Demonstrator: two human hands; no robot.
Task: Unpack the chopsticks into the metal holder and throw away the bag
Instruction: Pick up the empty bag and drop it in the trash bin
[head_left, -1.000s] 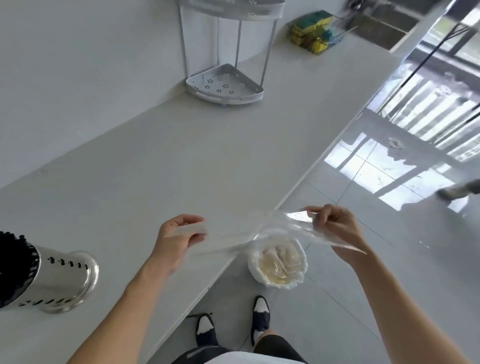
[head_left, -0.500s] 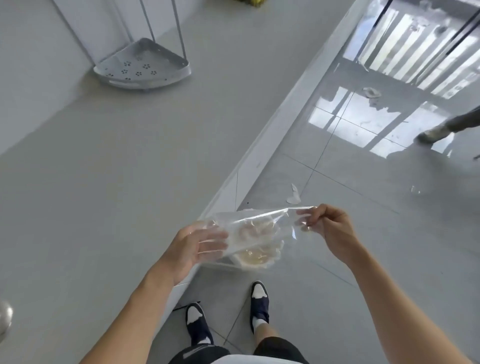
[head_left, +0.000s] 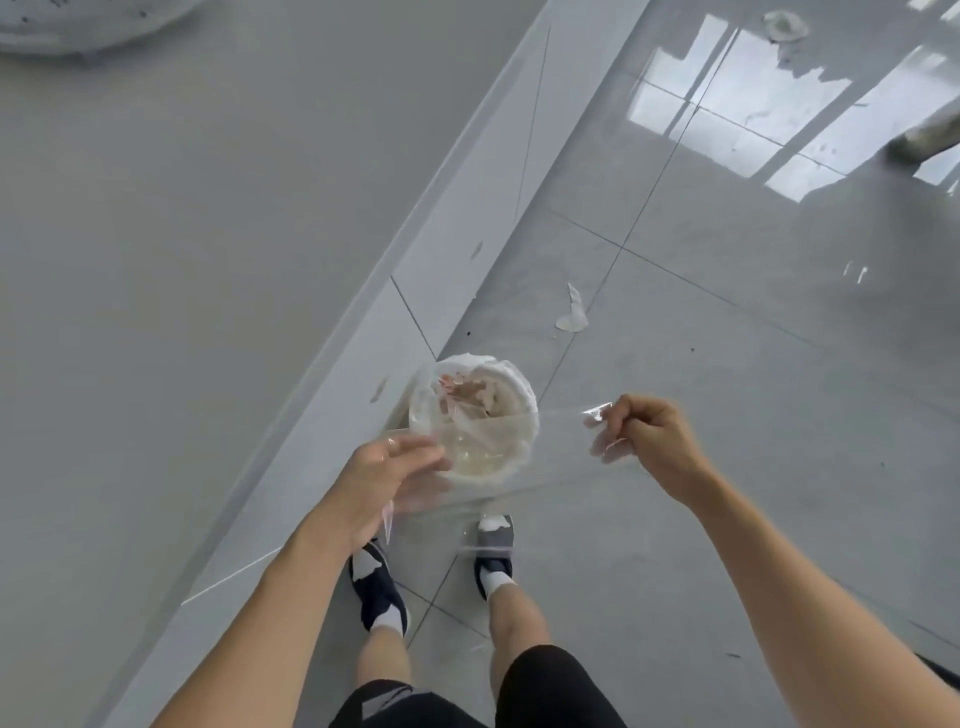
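Both hands hold the clear plastic bag stretched flat between them: the left hand grips its left end with the fingers curled over the film, and the right hand pinches the right end between thumb and fingertips. It hangs taut just above the small white-lined waste bin that stands on the floor against the base of the tabletop, with some scraps already lying inside. No chopsticks show in the bag, and the metal holder is out of view, so the unpacking looks finished and the step in hand is the throwing away. To my eye the next move calls for gathering the film into a smaller bundle and letting go right over the opening (stretched as it is, the sheet reaches wider than the rim and could slide off to the floor). Against the earlier frames, the view has tipped well downward, the holder and most of the corner rack have left the picture, and the bag has come from above the tabletop's edge to directly over the bin
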